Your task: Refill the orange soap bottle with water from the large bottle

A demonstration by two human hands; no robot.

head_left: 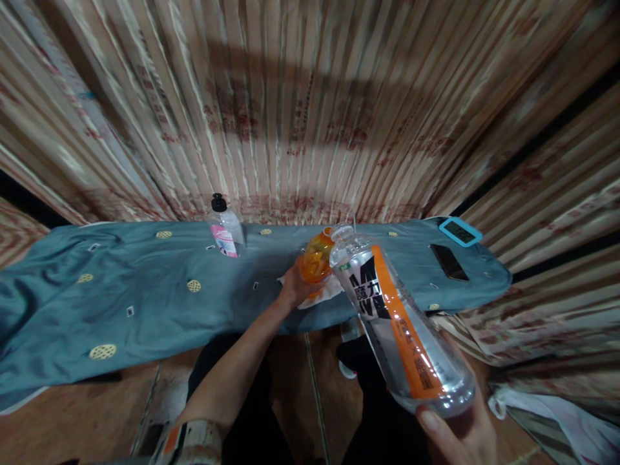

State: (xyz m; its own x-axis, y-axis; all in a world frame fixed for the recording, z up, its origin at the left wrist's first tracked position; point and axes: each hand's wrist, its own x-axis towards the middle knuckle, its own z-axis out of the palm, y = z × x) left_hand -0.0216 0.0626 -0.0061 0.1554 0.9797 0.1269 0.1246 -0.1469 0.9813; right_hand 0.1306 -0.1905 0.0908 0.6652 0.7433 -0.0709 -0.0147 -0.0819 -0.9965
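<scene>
In my right hand (460, 429) is a large clear plastic bottle (387, 323) with an orange, silver and black label, gripped near its base. It is tilted, its uncapped mouth pointing up and left toward an orange container (317, 257). My left hand (294, 287) is closed around the side of that container, which looks see-through and rounded with a small opening on top. The bottle's mouth is right beside the opening; whether they touch I cannot tell. Under the container lies a white cloth or tissue (322, 294), partly hidden by my hand and the bottle.
A pump bottle (225, 229) with a black top and pink label stands left on the blue-green covered table (155, 284). At the right lie a dark phone (449, 262) and a blue-rimmed digital clock (460, 231). A pleated curtain (290, 116) hangs close behind.
</scene>
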